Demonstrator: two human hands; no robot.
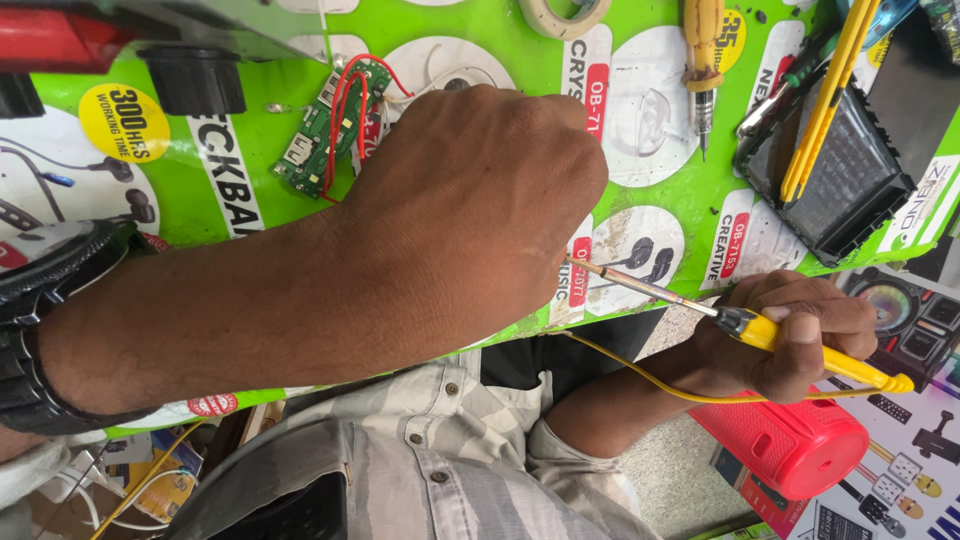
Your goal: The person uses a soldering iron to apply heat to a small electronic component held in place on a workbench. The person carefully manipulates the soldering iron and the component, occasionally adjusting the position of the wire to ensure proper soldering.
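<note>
My right hand [790, 335] holds the yellow soldering iron [740, 325]; my left hand [480, 210] is a fist on the green mat [500, 30].

Head view: my right fingers are pressed around the yellow handle, and the thin metal tip goes toward my left fist. What my left fingers pinch underneath, I cannot tell. I judge the iron light and stiff, with a hot tip, so I take it only at the handle. Beyond my left fist lies one green circuit board [322, 125] with red wires; it looks fragile, better held by the edges. Above my right hand I count one yellow screwdriver [703, 60] and one black case [840, 180]. Below it stands one red speaker [790, 445].
</note>
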